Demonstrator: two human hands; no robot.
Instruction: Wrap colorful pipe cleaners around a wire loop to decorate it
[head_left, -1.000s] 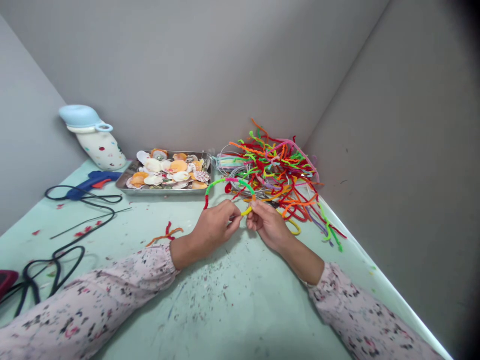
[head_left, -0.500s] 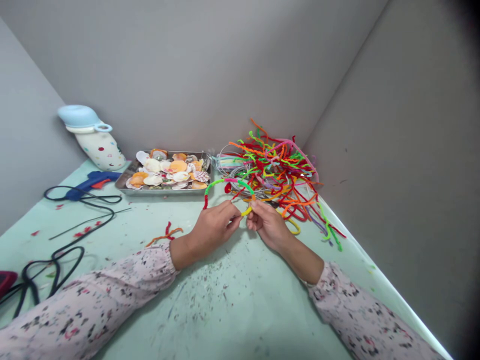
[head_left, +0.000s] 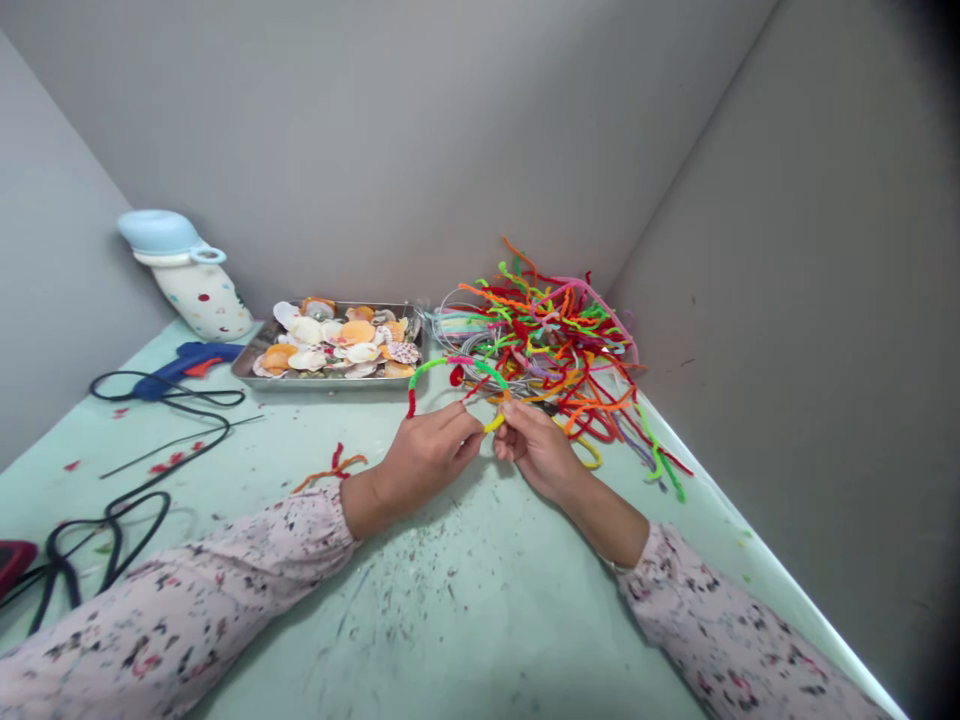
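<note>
While I'd love to report some big move, almost nothing has changed over the last second: both hands sit where they were, and only the left one's fingers (head_left: 469,440) look shifted a hair. My read is that the work is paused on one spot, a careful pinch rather than a new step.

The left hand (head_left: 427,458) is clamped on the yellow bit of a multicolour fuzzy hoop (head_left: 460,360), and the right hand (head_left: 538,450) pinches it where orange meets yellow. The hoop is up around the middle of the worktop (head_left: 487,600), closer to the back edge than the front. Can't tell if it's a closed loop, the left hand covers part.

A pile of fuzzy stems (head_left: 559,335) fills the back right corner, a metal tray (head_left: 330,391) of shells (head_left: 358,333) sits along the back edge, and a spotted bottle (head_left: 201,292) stands in the back left corner.

Brands, labels? No writing I can read anywhere, bottle included.
</note>
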